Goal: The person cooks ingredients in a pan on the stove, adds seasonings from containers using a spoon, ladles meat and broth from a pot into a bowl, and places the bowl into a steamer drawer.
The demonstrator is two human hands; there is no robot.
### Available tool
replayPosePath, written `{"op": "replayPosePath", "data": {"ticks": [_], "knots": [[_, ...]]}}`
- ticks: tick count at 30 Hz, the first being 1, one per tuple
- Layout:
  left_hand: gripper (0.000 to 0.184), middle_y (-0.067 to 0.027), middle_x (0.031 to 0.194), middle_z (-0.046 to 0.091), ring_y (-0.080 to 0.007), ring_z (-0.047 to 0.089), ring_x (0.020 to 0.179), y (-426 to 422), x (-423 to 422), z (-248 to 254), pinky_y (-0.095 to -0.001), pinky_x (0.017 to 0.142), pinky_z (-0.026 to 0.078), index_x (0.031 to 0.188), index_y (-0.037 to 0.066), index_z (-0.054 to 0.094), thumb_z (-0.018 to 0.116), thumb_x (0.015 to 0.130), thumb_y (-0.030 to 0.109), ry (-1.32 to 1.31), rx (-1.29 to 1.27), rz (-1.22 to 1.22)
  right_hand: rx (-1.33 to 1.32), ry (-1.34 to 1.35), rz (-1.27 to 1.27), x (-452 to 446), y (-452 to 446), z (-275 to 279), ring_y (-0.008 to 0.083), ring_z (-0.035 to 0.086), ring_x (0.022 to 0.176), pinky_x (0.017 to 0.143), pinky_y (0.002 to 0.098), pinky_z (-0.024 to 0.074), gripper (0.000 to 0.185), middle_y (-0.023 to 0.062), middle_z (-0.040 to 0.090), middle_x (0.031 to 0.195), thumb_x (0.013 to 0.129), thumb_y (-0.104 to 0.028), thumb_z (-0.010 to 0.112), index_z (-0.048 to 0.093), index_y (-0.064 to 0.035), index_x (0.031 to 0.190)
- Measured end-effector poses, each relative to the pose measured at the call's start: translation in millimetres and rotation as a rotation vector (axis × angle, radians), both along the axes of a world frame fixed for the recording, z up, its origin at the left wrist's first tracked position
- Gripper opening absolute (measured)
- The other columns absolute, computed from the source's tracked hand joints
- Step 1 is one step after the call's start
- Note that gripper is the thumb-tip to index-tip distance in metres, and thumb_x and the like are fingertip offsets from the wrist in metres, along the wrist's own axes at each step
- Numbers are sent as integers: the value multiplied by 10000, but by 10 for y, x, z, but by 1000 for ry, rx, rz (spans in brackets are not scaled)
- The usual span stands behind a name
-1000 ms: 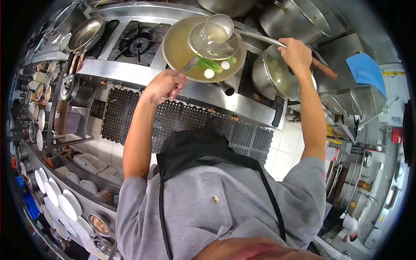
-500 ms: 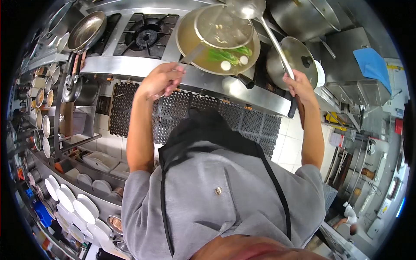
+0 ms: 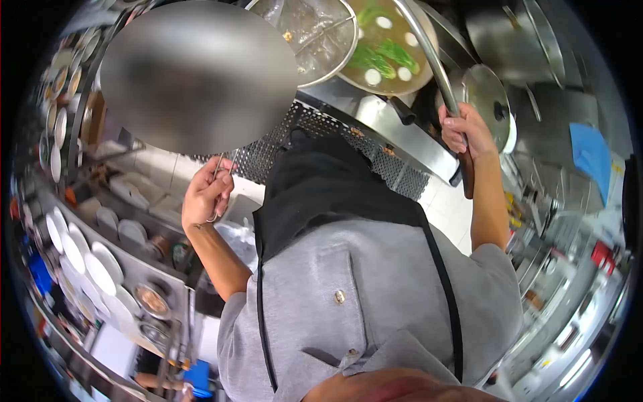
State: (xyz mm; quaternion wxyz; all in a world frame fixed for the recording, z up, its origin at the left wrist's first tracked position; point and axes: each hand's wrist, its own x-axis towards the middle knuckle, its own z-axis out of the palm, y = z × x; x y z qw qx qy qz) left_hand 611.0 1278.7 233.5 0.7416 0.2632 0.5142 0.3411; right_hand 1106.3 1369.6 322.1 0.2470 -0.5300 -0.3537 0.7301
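My right hand (image 3: 467, 132) grips the long metal handle of a ladle (image 3: 432, 53), whose bowl lies out of view at the top. Lower left, my left hand (image 3: 209, 194) is closed round thin metal rods that run up behind a blurred patch. They appear to be the handle of the round strainer (image 3: 355, 30), though the join is hidden. Pale, translucent food lies in the strainer, beside the pan's left rim. Cloudy broth fills the wide pan (image 3: 437, 41), with green leaves (image 3: 375, 60) and several white round pieces (image 3: 373, 77) in it.
A black pan handle (image 3: 402, 110) juts over the stove's front edge. To the right sit a lidded pot (image 3: 487, 94), a large steel pot (image 3: 516, 40) and a blue cloth (image 3: 589, 157). White plates (image 3: 104, 264) line the left counter. A large blur hides the upper left.
The strainer has moved left from over the pan to beside it, and my left hand has come down and left. The view has turned, and the ladle's bowl has gone out of sight.
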Motion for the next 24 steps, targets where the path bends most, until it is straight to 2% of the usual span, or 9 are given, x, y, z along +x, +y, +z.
{"op": "replayPosePath", "data": {"ticks": [6,9,12,17,18,20,22,23,24], "knots": [[231,11,624,468,-51,378,418,-1631,267,-296,-210,390,304,1123,16,538,553,921,127,4,3,276,66,-158,261,-301,131,52,41,350,377,325,195,249,214,-46,407,553,816,-154,665,511,-44,917],[220,13,613,474,-44,381,406,-2566,890,-419,-204,396,296,1106,20,547,550,929,150,-9,11,508,111,-117,409,-156,288,-174,46,343,379,313,188,271,231,-29,406,565,824,-119,647,500,-14,968],[225,14,608,467,-39,372,391,-3527,1764,-599,-200,379,292,1099,10,542,552,930,158,-67,-22,785,44,13,650,-73,429,-419,52,345,380,314,186,286,237,-21,408,568,833,-100,649,485,-4,975],[234,15,615,461,-41,368,380,-4661,3015,-526,-206,341,304,1110,5,520,538,918,137,16,-126,1272,53,26,830,-11,75,-419,63,350,367,319,199,281,219,-22,392,534,849,-99,631,479,-8,978],[234,15,615,461,-41,368,380,-4794,3076,-520,-206,341,304,1110,5,520,538,918,137,27,-108,1284,27,35,864,-3,-38,-406,66,347,362,320,204,279,215,-22,388,526,851,-103,627,481,-9,977],[221,9,623,468,-54,379,383,-4967,3117,-536,-216,346,317,1102,8,515,515,908,114,274,-188,1454,-21,47,907,13,-181,-402,70,344,354,322,213,283,218,-20,388,517,845,-110,628,484,-11,975],[228,-20,633,486,-91,428,407,-5049,2998,-682,-244,361,349,1103,-4,498,489,892,81,567,-243,1460,7,24,926,6,-310,-360,69,345,355,322,212,281,224,-21,389,517,842,-112,632,483,-13,977],[240,-44,637,506,-125,476,417,-5077,2884,-828,-279,368,381,1114,-11,488,479,887,66,716,-276,1428,22,4,944,-4,-357,-340,68,347,355,322,212,279,229,-23,389,517,839,-114,635,482,-15,978],[240,-44,637,506,-125,476,417,-5101,2760,-1181,-279,368,381,1114,-11,488,479,887,66,708,-267,1423,26,-1,944,-13,-409,-319,65,349,356,319,213,281,244,-26,389,521,830,-116,646,480,-17,979]]}}
